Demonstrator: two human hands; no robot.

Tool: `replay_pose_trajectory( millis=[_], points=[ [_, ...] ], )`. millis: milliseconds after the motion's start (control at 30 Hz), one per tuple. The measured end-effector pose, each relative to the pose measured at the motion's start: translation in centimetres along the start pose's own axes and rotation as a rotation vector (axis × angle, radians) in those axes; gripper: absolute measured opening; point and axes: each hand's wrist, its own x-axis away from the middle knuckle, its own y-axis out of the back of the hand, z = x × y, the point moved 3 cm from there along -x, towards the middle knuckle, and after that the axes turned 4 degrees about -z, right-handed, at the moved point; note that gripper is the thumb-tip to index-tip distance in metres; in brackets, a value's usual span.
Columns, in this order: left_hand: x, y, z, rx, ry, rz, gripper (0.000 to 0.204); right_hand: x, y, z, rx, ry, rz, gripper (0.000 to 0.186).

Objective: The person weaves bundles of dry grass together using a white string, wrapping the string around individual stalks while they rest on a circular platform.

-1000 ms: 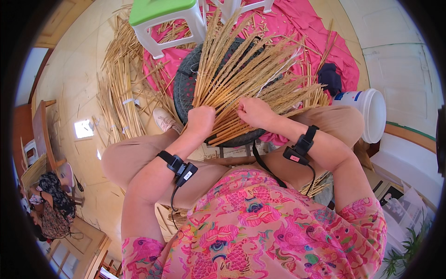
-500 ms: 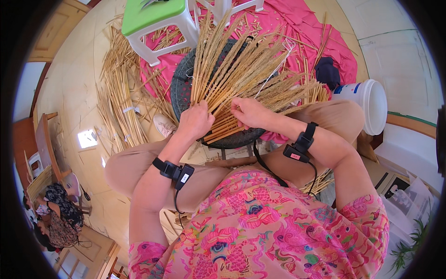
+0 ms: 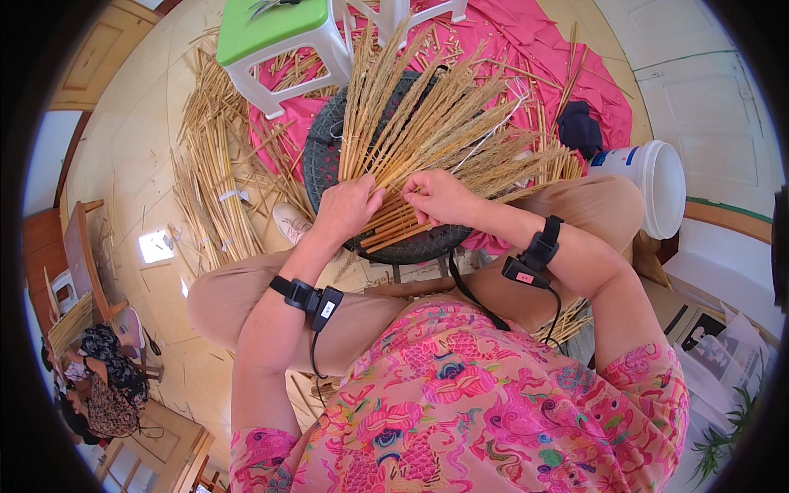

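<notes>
Across my lap a fan of dry, feathery broom stalks [image 3: 444,123] is spread, its bare tan ends toward me and its plumes pointing away. My left hand [image 3: 349,205] is closed round the stalk ends at the left, thumb on top. Beside it, my right hand [image 3: 441,197] pinches at the right of the bundle, knuckles up. A white string [image 3: 491,131] runs from the plumes down to the fingers of that hand; its end is hidden there. Beneath the fan is a round, dark, net-covered seat [image 3: 319,148].
A white stool with a green top [image 3: 271,29] stands at the far left, pliers-like tool [image 3: 274,5] on it. Loose stalks [image 3: 209,172] litter the floor at left. Pink cloth [image 3: 575,49] with stalk scraps lies beyond. At right are a white bucket [image 3: 657,189] and a dark cloth [image 3: 579,130].
My left hand has shifted slightly right and its thumb now lies more across the stalks. My right hand has moved a little left, its fingers drawn closer together. The string has shifted slightly right.
</notes>
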Motion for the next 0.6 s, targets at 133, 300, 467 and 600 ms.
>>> replay_pose_trajectory(
  millis=[133, 300, 467, 600],
  points=[
    [0.0, -0.1, -0.1, -0.011, -0.046, -0.028, 0.024, 0.0, 0.1, 0.1, -0.006, -0.006, -0.011, 0.014],
    [0.0, -0.1, -0.1, -0.032, -0.08, -0.044, 0.024, 0.2, 0.1, 0.6, 0.005, -0.019, -0.013, 0.014],
    [0.0, -0.2, -0.1, -0.036, -0.136, -0.052, 0.022, 0.3, -0.2, 0.5, 0.004, 0.019, -0.042, 0.012],
    [-0.1, -0.1, -0.5, -0.086, -0.223, -0.112, 0.02, -0.5, -0.5, -0.8, 0.063, 0.163, -0.149, 0.012]
  ],
)
